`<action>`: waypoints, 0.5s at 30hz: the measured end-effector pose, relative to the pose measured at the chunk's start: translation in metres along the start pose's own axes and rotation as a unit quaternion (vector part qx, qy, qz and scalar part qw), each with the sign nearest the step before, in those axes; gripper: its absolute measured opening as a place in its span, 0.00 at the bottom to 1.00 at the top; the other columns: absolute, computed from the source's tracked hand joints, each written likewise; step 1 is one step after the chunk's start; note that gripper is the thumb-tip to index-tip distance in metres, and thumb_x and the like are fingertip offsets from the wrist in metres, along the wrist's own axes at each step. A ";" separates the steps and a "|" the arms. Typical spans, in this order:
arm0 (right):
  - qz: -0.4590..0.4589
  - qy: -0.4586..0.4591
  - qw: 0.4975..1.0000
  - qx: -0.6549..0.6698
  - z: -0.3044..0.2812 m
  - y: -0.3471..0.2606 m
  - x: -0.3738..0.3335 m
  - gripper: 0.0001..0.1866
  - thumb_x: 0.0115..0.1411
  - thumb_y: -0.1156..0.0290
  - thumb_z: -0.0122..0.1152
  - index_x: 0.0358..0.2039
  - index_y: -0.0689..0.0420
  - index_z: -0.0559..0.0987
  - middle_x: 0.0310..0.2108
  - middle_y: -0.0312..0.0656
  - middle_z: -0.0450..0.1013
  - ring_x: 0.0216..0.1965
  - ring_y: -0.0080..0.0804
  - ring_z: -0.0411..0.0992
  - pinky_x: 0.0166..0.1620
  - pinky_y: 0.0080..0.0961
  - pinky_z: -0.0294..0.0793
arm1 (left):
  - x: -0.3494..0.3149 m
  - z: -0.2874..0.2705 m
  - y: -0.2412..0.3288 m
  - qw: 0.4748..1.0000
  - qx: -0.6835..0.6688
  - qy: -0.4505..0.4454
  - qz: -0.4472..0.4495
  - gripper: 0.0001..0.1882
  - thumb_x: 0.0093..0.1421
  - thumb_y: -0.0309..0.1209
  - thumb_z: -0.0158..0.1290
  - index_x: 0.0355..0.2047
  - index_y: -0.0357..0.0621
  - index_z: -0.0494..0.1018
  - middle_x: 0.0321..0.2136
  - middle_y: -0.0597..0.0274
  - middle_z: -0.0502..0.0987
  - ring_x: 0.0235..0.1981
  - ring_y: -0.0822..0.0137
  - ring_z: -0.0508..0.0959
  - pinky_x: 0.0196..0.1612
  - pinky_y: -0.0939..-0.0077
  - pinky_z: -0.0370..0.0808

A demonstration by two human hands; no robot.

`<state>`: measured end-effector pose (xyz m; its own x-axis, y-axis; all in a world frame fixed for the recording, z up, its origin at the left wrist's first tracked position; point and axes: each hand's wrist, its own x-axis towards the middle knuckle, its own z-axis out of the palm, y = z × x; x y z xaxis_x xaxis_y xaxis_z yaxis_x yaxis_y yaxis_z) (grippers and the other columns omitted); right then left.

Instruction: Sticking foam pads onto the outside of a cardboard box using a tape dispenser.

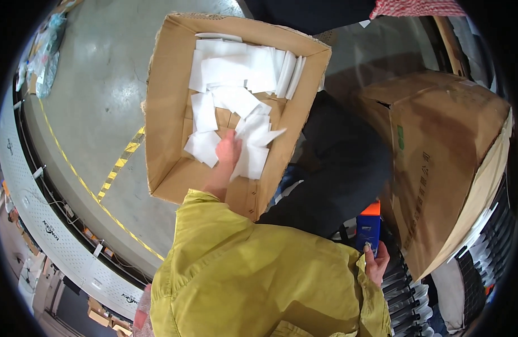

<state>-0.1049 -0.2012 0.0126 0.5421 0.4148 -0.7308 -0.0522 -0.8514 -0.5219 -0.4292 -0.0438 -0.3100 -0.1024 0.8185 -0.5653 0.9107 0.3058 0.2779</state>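
Observation:
My left hand reaches down into an open cardboard box, fingers curled at the edge of a thin white foam sheet. One corner of the white pieces there tilts up. More flat white foam sheets lie in the box, heaped loosely near my hand and stacked closer at the far end. Down at my right side, my right hand grips a small blue box with an orange end. Its fingers are partly hidden by the box and my yellow sleeve.
A large brown carton stands to the right, beside a row of black and clear-wrapped items. Yellow-black tape marks the grey floor at left, near a long white perforated rail. Another person's red-checked sleeve shows at the top.

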 end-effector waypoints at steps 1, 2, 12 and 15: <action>0.000 0.001 1.000 0.000 -0.001 0.000 0.000 0.14 0.49 0.70 0.60 0.33 0.65 0.70 0.26 0.34 0.69 0.27 0.18 0.63 0.33 0.15 0.63 | -0.001 0.007 0.000 1.000 0.000 -0.001 0.000 0.18 0.46 0.38 0.54 0.36 0.46 0.66 0.29 0.50 0.73 0.29 0.48 0.73 0.33 0.58 0.69; 0.000 0.000 1.000 0.000 -0.001 0.000 -0.001 0.14 0.49 0.71 0.60 0.33 0.65 0.70 0.26 0.35 0.69 0.27 0.18 0.63 0.33 0.15 0.63 | 0.000 0.015 0.000 1.000 -0.027 -0.004 0.005 0.18 0.46 0.38 0.54 0.36 0.46 0.66 0.28 0.49 0.73 0.29 0.48 0.73 0.33 0.58 0.69; 0.014 -0.002 1.000 -0.019 -0.002 -0.005 0.006 0.15 0.49 0.70 0.60 0.33 0.65 0.70 0.26 0.35 0.69 0.27 0.18 0.63 0.33 0.16 0.63 | 0.032 -0.052 -0.035 0.946 -0.318 -0.068 -0.007 0.24 0.42 0.29 0.60 0.40 0.36 0.66 0.31 0.53 0.75 0.32 0.62 0.75 0.36 0.73 0.71; 0.014 -0.005 1.000 -0.024 0.003 -0.007 0.010 0.15 0.48 0.70 0.60 0.34 0.65 0.70 0.26 0.35 0.69 0.27 0.18 0.63 0.34 0.16 0.63 | 0.010 -0.014 -0.018 0.911 -0.369 -0.169 0.070 0.27 0.39 0.31 0.61 0.40 0.38 0.65 0.36 0.48 0.72 0.40 0.54 0.72 0.43 0.67 0.68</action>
<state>-0.1018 -0.1899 0.0079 0.5330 0.3930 -0.7493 -0.0265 -0.8774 -0.4790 -0.4522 -0.0346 -0.3098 0.2374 0.7164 -0.6560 0.3745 0.5556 0.7423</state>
